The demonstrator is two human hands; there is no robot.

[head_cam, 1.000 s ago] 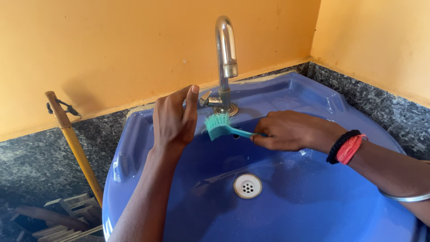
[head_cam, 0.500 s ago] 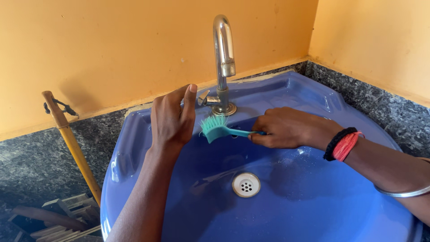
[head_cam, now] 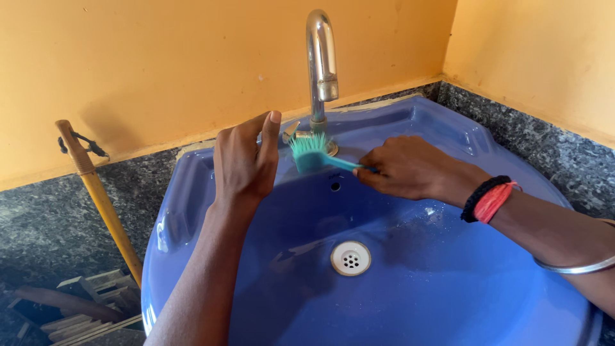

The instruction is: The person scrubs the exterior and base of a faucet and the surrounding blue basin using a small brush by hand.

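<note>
Against the far left of the granite tabletop leans a yellow wooden stick. Next comes the blue sink, set into the corner, its white drain near the middle. The left hand hovers over the sink's back left edge, its grip open, fingers raised and holding nothing. Just right of it, the teal brush presses its bristles against the base of the chrome tap at the back edge. The right hand has its grip closed on the brush handle.
</note>
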